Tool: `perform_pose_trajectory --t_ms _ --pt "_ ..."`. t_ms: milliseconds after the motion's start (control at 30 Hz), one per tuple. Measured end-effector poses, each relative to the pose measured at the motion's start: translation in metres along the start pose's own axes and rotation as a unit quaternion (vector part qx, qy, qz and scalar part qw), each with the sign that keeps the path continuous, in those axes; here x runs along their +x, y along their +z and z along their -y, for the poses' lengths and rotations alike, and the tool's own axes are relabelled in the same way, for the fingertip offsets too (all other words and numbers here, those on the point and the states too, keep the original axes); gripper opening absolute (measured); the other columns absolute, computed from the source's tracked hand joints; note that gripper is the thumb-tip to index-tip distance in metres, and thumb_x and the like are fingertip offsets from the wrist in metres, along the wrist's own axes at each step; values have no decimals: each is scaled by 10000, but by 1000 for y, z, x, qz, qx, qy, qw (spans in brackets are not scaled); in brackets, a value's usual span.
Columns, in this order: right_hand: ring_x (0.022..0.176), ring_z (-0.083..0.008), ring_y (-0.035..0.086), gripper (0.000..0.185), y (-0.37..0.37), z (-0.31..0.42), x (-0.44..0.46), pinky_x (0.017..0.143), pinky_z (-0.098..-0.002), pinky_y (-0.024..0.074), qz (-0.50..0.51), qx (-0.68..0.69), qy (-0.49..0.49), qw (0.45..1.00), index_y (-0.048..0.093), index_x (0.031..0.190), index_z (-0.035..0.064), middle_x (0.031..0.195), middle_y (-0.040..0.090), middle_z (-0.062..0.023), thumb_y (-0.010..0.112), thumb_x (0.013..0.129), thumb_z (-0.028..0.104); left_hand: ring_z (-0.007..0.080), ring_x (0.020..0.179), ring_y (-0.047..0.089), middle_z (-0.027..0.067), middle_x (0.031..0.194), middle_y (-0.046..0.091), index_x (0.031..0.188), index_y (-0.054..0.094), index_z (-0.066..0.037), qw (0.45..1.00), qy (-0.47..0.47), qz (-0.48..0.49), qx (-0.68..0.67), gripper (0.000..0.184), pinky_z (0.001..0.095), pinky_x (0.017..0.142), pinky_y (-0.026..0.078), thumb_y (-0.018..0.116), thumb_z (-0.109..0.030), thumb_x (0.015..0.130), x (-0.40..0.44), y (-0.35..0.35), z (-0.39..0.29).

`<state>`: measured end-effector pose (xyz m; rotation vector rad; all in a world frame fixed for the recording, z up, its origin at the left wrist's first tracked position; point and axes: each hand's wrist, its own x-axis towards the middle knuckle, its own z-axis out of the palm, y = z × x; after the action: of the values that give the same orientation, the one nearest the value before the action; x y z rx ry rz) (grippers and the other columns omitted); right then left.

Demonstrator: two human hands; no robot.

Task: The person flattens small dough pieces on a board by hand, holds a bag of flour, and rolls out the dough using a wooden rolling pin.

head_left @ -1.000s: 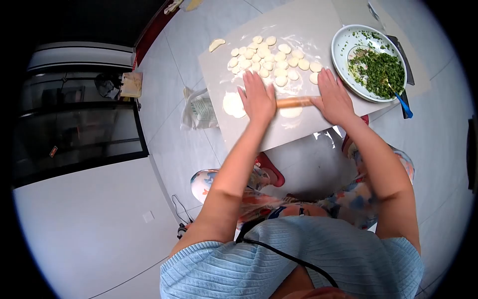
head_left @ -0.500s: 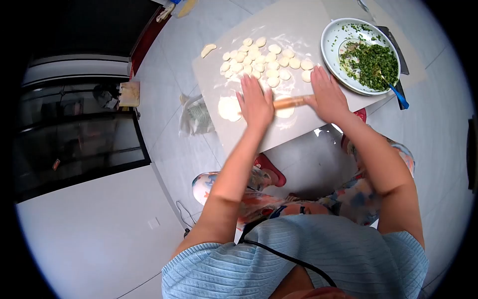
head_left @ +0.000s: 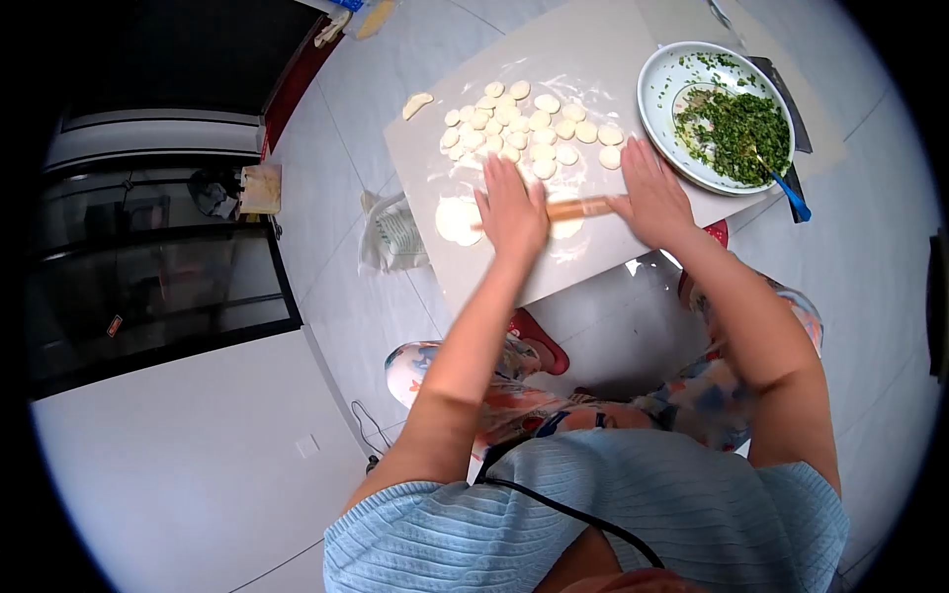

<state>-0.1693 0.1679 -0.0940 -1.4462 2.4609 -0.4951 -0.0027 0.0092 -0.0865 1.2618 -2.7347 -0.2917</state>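
Observation:
A wooden rolling pin point(head_left: 578, 209) lies across a flattened dough round point(head_left: 566, 229), which it partly covers. My left hand point(head_left: 514, 210) rests flat over the pin's left part, fingers stretched out. On its right end lies the palm of my right hand point(head_left: 654, 198), also with fingers extended. A short tip of the pin sticks out left of my left hand. Beside that tip are rolled dough wrappers point(head_left: 457, 219), overlapping. Several small dough discs point(head_left: 514, 124) are spread over the floured board point(head_left: 583, 265) beyond my hands.
At the right, a white bowl point(head_left: 660, 148) holds chopped green filling point(head_left: 736, 133) and a blue-handled spoon point(head_left: 794, 198). A dark flat object point(head_left: 781, 94) lies partly under it. One longer dough piece point(head_left: 417, 105) sits at the board's left edge. A plastic bag point(head_left: 390, 237) stands on the floor.
The whole view has shifted slightly. My hands stay flat on the rolling pin in nearly the same place over the dough; nothing was picked up or let go.

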Motion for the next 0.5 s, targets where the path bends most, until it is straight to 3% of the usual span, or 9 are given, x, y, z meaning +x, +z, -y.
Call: perform_pose_trajectory --t_ms 167,333,500 --pt "1524 -264 187 784 -5 11 -13 1234 -436 158 -17 -50 -86 995 321 1513 -32 1616 267 -167 586 945 441 338 1535 123 223 1639 174 1536 259 54 999 -6 33 11 698 516 1224 84 466 -354 1009 -81 6 6" --pt "1529 -251 172 748 1 17 18 1235 -429 153 -69 -51 -65 994 315 1518 -23 1620 260 -162 553 973 431 318 1540 113 210 1647 159 1542 244 50 998 -69 -8 -1 704 509 1228 65 439 -373 1014 36 11 11" --pt "1539 -242 132 785 2 2 11 1244 -399 133 -2 -3 -3 1000 272 1544 -1 1643 203 -150 559 971 453 292 1543 99 186 1655 140 1553 240 20 997 -55 50 24 760 492 1237 58 450 -456 998 25 7 -7"
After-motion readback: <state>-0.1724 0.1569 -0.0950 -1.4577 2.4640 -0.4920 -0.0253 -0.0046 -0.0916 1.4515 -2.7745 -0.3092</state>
